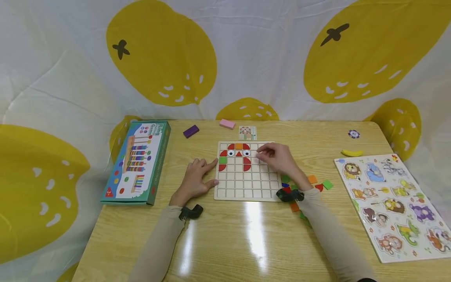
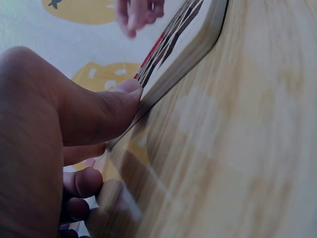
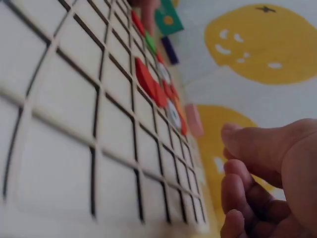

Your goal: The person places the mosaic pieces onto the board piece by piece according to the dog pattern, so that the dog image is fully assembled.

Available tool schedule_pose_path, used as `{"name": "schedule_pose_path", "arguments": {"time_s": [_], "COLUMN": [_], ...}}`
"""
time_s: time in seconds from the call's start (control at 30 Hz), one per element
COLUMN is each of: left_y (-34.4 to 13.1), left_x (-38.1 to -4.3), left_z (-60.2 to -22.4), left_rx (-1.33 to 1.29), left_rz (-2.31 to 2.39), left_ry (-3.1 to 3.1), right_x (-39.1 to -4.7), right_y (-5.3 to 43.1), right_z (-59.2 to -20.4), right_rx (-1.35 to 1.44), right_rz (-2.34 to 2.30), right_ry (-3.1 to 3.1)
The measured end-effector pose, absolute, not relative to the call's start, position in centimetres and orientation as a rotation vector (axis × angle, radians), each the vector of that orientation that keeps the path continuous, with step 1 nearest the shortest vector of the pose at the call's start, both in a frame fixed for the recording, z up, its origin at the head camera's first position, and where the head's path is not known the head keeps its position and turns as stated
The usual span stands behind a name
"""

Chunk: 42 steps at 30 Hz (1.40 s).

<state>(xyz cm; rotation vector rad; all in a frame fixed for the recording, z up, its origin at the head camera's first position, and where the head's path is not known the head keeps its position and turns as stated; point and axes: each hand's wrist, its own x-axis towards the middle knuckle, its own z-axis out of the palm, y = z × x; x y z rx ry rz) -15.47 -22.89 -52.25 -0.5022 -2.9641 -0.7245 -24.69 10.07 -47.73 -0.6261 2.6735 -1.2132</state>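
Observation:
A wooden grid board (image 1: 230, 192) lies on the table, with red, green and orange tiles and two white eye tiles in its upper left cells. My left hand (image 1: 195, 180) rests at the board's left edge, thumb and index fingertip against the side and the other fingers relaxed. Over the upper right cells hovers my right hand (image 1: 278, 158), its fingers loosely bent. In the right wrist view no tile shows between the thumb and fingers of that hand (image 3: 267, 173). A small picture card (image 1: 248, 133) lies just behind the board.
Loose coloured tiles (image 1: 327, 184) lie under and beside the right forearm. A boxed ring game (image 1: 137, 162) is at the left, an animal puzzle board (image 1: 391, 207) at the right. Purple (image 1: 191, 131) and pink (image 1: 227, 123) blocks, a toy banana (image 1: 352, 153) and a chip (image 1: 354, 134) lie toward the back.

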Motion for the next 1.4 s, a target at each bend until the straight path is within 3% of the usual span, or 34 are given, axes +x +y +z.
{"name": "schedule_pose_path", "arguments": {"time_s": [0.23, 0.4, 0.97, 1.4], "left_y": [-23.2, -23.6, -23.0, -22.8], "left_x": [-15.2, -14.8, -14.8, -15.1], "left_z": [-52.2, -52.1, -52.3, -52.2], "left_rx": [-0.480, -0.452, -0.487, -0.499], "left_rz": [-0.727, -0.734, -0.760, -0.754], "left_ry": [-2.963, -2.974, -2.944, -2.939], "right_x": [-23.2, -21.3, -21.4, -23.3], "right_y": [20.0, 23.0, 21.4, 14.3], "right_z": [-46.4, -47.3, -48.6, -45.6], "right_rx": [-0.654, -0.666, -0.737, -0.492], "right_rz": [-0.947, -0.837, -0.914, -1.639], "right_ry": [2.720, 2.715, 2.791, 2.483]}}
